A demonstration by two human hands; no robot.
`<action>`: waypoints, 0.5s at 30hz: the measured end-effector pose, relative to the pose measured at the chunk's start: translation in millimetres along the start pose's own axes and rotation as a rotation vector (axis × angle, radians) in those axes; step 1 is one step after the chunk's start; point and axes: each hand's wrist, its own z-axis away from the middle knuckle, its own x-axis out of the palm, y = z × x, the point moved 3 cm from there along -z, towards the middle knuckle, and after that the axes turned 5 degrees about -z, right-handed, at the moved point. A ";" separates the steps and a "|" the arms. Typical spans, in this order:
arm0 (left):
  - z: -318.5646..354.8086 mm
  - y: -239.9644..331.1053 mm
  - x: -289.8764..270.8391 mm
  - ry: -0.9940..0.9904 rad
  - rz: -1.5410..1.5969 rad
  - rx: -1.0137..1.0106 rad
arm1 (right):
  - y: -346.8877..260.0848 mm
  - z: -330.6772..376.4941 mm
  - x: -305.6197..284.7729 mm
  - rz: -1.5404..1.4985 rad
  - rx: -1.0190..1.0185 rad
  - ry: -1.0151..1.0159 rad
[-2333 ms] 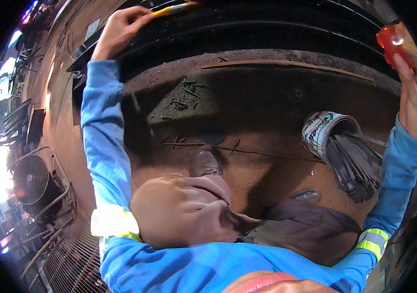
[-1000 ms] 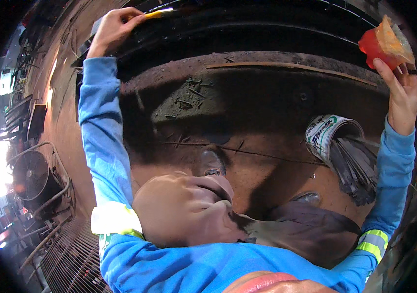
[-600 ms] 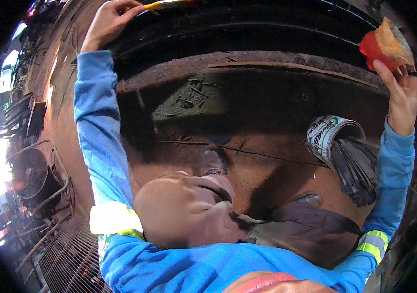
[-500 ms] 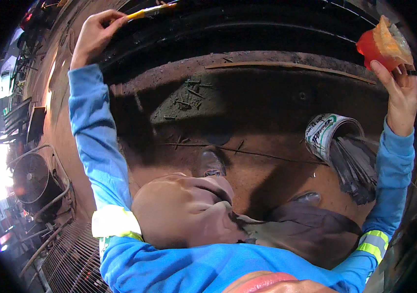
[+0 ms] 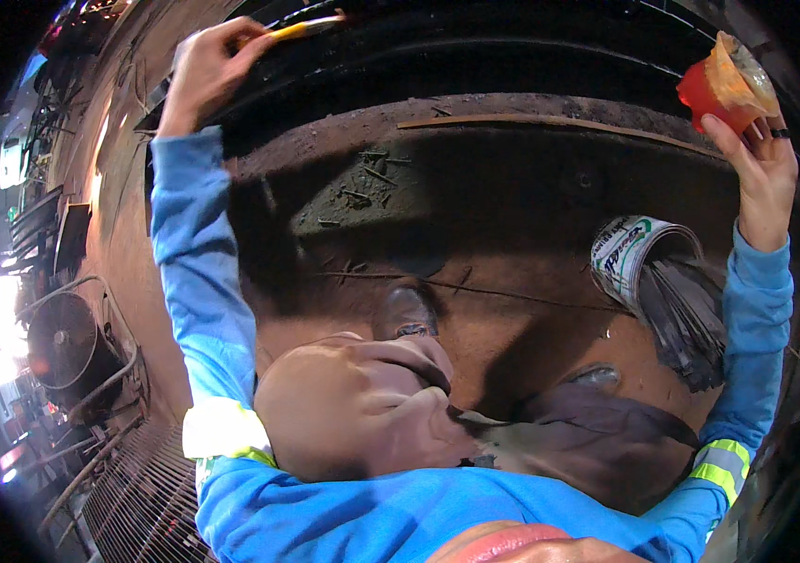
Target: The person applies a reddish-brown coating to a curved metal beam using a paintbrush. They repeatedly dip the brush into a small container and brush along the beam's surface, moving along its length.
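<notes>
Both my arms, in blue sleeves with reflective bands, reach up and forward. My left hand (image 5: 208,70) grips a thin yellow-handled brush (image 5: 311,25) whose tip lies against a dark curved metal surface (image 5: 513,47) at the top. My right hand (image 5: 761,164) holds up a small red container (image 5: 724,84) with an orange-smeared rim, tilted, at the far right. My brown trousers and two dark shoes show below, standing on brown dirt ground (image 5: 513,281).
A can wrapped in printed paper (image 5: 644,253), filled with thin dark rods, stands on the ground at my right. A raised earthen ledge (image 5: 531,117) runs under the dark metal. A floor fan (image 5: 62,342) and a metal grating (image 5: 142,497) are at the lower left.
My left hand swung left and then back right with the brush along the dark surface. My right hand lifted the red container a little and tilted it.
</notes>
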 end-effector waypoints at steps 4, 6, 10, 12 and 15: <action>-6.6 -14.7 0.9 0.043 -0.051 0.033 | -9.9 -0.5 8.7 -0.079 -0.018 -0.006; 13.7 -16.5 -7.3 0.072 -0.003 -0.030 | -12.2 1.2 6.1 -0.066 -0.072 -0.024; 14.2 9.5 8.4 0.074 0.133 0.055 | -7.2 3.4 -12.6 -0.001 -0.076 -0.001; -4.3 22.7 23.7 0.067 0.054 0.077 | -6.3 4.0 -18.3 0.016 -0.079 0.002; -23.1 31.9 35.1 0.035 0.008 0.066 | -1.4 5.2 -18.0 0.018 -0.100 0.021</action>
